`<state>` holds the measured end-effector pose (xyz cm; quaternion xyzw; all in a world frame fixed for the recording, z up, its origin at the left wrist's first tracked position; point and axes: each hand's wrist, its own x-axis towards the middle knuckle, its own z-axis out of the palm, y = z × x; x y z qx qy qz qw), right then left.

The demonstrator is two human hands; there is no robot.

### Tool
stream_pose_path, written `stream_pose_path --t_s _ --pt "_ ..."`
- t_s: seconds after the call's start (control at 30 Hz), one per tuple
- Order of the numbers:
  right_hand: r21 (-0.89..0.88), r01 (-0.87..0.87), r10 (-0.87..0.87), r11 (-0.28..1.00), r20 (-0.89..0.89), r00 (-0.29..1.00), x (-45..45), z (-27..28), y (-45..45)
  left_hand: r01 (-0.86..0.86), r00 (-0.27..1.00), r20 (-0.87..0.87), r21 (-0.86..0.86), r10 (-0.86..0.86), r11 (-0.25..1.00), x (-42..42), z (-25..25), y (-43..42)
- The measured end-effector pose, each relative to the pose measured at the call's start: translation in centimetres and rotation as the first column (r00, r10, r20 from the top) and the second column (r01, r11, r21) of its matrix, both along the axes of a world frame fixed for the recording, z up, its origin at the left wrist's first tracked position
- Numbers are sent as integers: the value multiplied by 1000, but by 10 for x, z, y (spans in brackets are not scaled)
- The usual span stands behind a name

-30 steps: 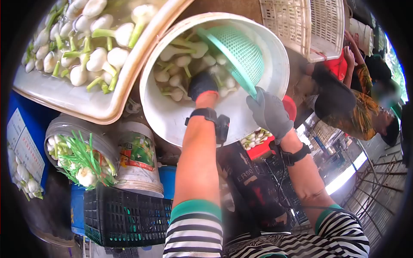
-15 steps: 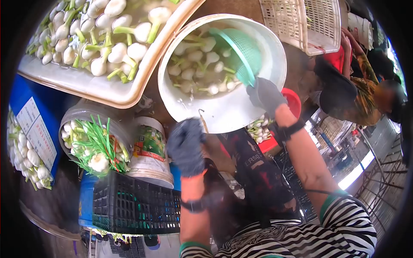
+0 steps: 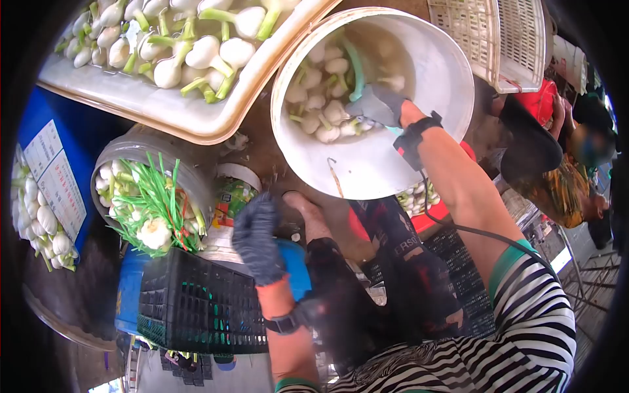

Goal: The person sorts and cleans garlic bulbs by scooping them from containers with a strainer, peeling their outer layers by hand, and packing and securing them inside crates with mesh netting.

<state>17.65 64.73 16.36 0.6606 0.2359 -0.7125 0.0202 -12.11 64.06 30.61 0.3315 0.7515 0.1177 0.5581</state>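
My right hand (image 3: pixel 380 107), in a grey glove, is closed on the rim of a green plastic strainer (image 3: pixel 356 62). Most of the strainer is under the murky water in a large white tub (image 3: pixel 380 171). Garlic bulbs (image 3: pixel 313 92) with short green stems float there, some right by my fingers. Lower left, my left hand (image 3: pixel 257 239) wears a dark glove and hangs before a white bucket with a colourful label (image 3: pixel 237 196). Its fingers look loosely curled, somewhat blurred, with nothing visible in them.
A long white tray (image 3: pixel 141 118) of garlic in water lies upper left. Below it stand a grey bucket (image 3: pixel 196 154) of garlic and green stalks and a black crate (image 3: pixel 196 308). White plastic baskets (image 3: pixel 521 39) stand upper right. Another person (image 3: pixel 557 183) is at the far right.
My right hand has moved left and deeper into the tub, pushing the strainer down under the water. My left hand has shifted slightly left and down, away from the tub. The view has shifted too.
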Motion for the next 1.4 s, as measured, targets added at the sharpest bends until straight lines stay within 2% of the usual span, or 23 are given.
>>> stream_pose_path --t_s 0.03,0.1,0.17,0.23,0.3,0.37,0.43,0.5,0.57,0.6,0.67,0.7,0.8,0.83,0.93,1.0,1.03,1.1,1.17,1.23,1.27,1.37,1.4 --pt "-45 107 -109 993 -43 993 0 11 -3 -75 977 199 -33 80 997 23 14 3" --pt "-24 154 -156 988 -71 985 6 25 -12 -186 790 549 -211 274 960 75 21 12" --pt "13 94 -94 995 -35 995 12 39 -18 -65 915 385 -146 118 987 126 -4 27" --pt "35 79 -77 996 -38 996 20 48 -20 26 984 164 261 -70 965 155 -63 44" --pt "49 47 -46 998 -32 998 24 48 -21 181 966 -198 72 -164 981 169 -124 69" --pt "50 10 -9 999 -13 1000 23 43 -21 89 995 -34 -34 -90 996 177 -134 83" --pt "-127 280 -285 952 -20 958 16 43 -26 51 998 53 -113 -45 992 182 -147 91" --pt "-198 423 -435 884 -16 900 10 51 -34 -9 981 187 -261 60 965 180 -139 88" --pt "-173 456 -468 873 -34 883 4 75 -44 -47 939 294 -410 180 911 174 -113 88" --pt "-51 292 -292 955 21 956 -1 99 -37 -54 908 342 -481 244 875 173 -100 87" --pt "196 80 -92 977 57 994 5 107 -66 -112 851 434 -401 296 909 174 -103 67" --pt "310 -40 11 950 97 995 11 114 -78 -95 900 330 -488 285 867 177 -86 68" --pt "470 -421 318 775 286 904 19 159 -89 -230 714 595 -299 369 926 185 -56 40" --pt "470 -361 257 805 273 927 17 174 -89 -219 725 583 -309 366 925 188 -41 38" --pt "333 -179 95 926 253 963 6 220 -94 -177 698 698 -49 160 983 188 -40 16" --pt "380 -55 -39 923 236 971 -2 249 -101 -166 671 741 134 12 977 185 -35 2" --pt "396 7 -94 918 202 975 -9 264 -102 -243 600 794 66 97 968 180 -9 5" --pt "347 114 -176 931 151 973 -32 303 -94 -58 876 459 397 -144 916 156 52 7" --pt "174 168 -200 970 186 962 -66 352 -73 -277 694 720 238 22 931 110 124 23" --pt "205 76 -107 976 147 983 -88 378 -80 -221 911 412 440 23 870 80 156 7" --pt "238 170 -207 956 141 968 -112 394 -79 -246 931 364 556 33 794 58 177 1" --pt "296 360 -327 885 -157 932 -169 437 -74 -462 854 507 633 119 622 -15 247 -10" --pt "468 116 -49 876 -154 987 -190 445 -76 -491 850 511 681 128 544 -43 269 -16"
